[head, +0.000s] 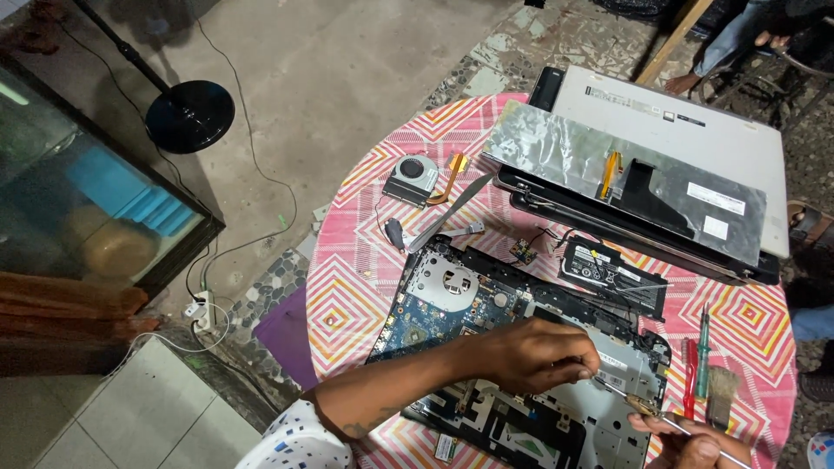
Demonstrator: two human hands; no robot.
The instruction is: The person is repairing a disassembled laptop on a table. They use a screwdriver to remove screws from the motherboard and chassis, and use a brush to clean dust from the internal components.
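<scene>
Right hand (695,441), nearest, gripping one thin metal screwdriver (647,410) aimed at one opened black laptop base with blue circuit board (452,304). Left hand (534,354) curled over that base, fingertips pinched at the screwdriver's tip. Right of the base: two screwdrivers, red (689,373) and green (702,352), one brush (721,395). Beyond it: one grey cooling fan (411,178).

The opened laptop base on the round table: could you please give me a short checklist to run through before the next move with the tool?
1. Left hand steadies the laptop base: ok.
2. Right hand grips the thin tool: ok.
3. Tool tip seated on a screw: cannot tell.
4. Cooling fan lies apart from the base: ok.
5. Battery lies off the base: ok.
6. Spare screwdrivers and brush beside the right hand: ok.
</scene>
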